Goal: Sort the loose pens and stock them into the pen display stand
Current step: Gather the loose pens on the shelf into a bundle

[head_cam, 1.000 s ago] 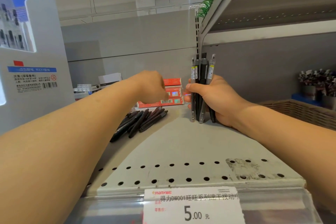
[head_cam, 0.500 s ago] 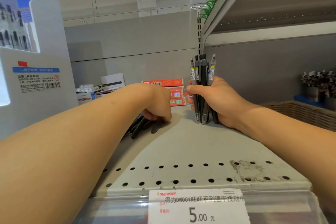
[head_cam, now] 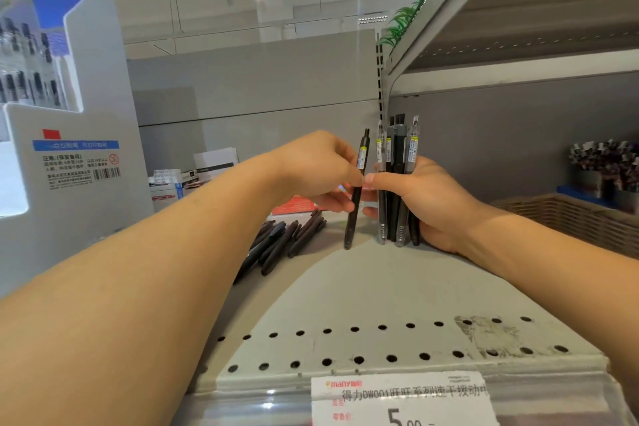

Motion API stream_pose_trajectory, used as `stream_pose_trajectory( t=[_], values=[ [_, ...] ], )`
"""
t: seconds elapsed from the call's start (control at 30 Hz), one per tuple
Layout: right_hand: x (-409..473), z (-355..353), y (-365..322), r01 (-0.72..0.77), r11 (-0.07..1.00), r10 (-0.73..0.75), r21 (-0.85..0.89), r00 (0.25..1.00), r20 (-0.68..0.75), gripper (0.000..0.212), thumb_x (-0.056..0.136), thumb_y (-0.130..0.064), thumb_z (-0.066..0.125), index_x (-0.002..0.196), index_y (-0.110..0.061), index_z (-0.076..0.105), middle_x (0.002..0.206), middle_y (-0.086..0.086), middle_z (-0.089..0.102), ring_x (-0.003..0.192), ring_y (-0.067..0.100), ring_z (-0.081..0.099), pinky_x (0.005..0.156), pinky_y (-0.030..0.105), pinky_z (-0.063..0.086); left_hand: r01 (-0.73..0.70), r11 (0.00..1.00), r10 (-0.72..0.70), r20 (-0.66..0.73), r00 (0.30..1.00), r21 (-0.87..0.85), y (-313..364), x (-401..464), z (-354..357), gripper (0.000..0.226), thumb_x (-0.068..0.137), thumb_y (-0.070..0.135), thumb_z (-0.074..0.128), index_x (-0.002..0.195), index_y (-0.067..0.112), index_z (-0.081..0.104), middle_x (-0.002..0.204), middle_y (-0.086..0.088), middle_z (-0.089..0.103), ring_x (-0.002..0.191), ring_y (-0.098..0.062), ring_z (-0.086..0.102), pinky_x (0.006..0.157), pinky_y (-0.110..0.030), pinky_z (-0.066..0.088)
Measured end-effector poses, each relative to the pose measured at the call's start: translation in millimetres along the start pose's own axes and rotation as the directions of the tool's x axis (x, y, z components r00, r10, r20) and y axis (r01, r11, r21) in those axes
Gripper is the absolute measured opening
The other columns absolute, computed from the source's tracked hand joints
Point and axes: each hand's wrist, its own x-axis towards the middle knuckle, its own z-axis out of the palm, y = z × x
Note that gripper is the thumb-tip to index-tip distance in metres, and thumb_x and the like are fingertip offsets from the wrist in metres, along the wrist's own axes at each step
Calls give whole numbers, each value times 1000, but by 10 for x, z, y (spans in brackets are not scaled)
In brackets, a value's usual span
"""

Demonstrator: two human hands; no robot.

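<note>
Left hand [head_cam: 318,169] pinching one black pen [head_cam: 356,188] upright, tip just above the shelf [head_cam: 363,287], right beside the bundle of pens [head_cam: 397,180]. Right hand [head_cam: 428,204] wrapped round that bundle, held upright with tips on the shelf. Left of the bundle, flat on the shelf, a loose pile of dark pens [head_cam: 280,242]. Far left of the bundle, the white display stand [head_cam: 69,135].

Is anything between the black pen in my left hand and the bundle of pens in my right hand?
Nothing visible. The left hand holds the black pen upright just beside the bundle of pens gripped by the right hand; only a narrow open gap separates them, near the right thumb.
</note>
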Motion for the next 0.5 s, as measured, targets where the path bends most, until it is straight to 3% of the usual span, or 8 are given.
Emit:
stream_pose_trajectory(
  t=[0.2,0.27,0.33,0.43,0.5],
  values=[
    [15,-4,20,10,999,-8,-48,999,31,22,93,-6,67,112,-17,70,109,16,75,90,24,73,76,40,62,-64,996,61,-46,997,-68,33,-28,-8,6,95,5,62,98,10,59,86,-13,73,64,-18,75,58,-26,59],
    [12,0,27,16,999,-13,-46,998,69,27,91,-4,68,114,-19,70,109,17,74,92,27,73,83,47,61,-88,995,85,-43,995,-52,55,-40,-9,4,98,10,60,100,8,61,78,-10,76,68,-18,76,58,-24,59],
    [13,-2,35,21,999,-18,-38,995,95,33,90,0,69,116,-19,69,104,13,76,93,25,73,86,46,61,-96,995,96,-3,995,8,81,-54,-11,13,101,18,57,102,8,65,78,-6,77,73,-17,76,62,-25,61],
    [23,4,29,7,997,0,-79,996,89,31,88,0,71,113,-18,67,93,6,74,89,24,71,81,43,60,-114,954,140,-77,987,278,145,-70,-25,23,99,30,56,99,13,72,90,-7,76,79,-22,70,73,-33,60],
    [17,8,21,12,994,-1,-111,994,105,25,88,0,70,104,-19,67,81,0,72,82,21,70,74,39,58,-135,962,171,-137,976,237,211,-90,14,25,95,32,57,104,13,71,108,-13,72,88,-26,66,83,-38,55]
  ],
)
